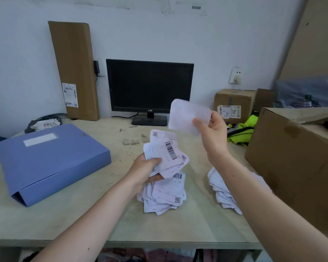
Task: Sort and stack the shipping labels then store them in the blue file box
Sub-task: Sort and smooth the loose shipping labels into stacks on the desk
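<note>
Labels fill both hands above a pale wooden table (83, 220). The left hand (146, 171) is closed around a thick, uneven bundle of labels (169, 154), thumb across the front, with a barcode and small square codes showing on the top sheet. The right hand (212, 133) is raised higher and further back, pinching a single label (186, 116) between thumb and fingers; its blank white back faces the camera and it looks slightly blurred. Directly below the left hand a loose, fanned heap of labels (165, 195) lies on the table, printed sides up. A second, smaller pile (222, 188) lies to the right of it, partly hidden by the right forearm. The blue file box (49, 159) lies flat and closed on the left part of the table, well apart from the piles, with a white strip on its lid. Behind the hands a dark monitor (150, 87) stands against the wall, and a tall flat carton (74, 69) leans upright to its left. A large cardboard box (295, 163) sits at the right edge of the table, with something neon yellow (242, 131) just behind it.
</note>
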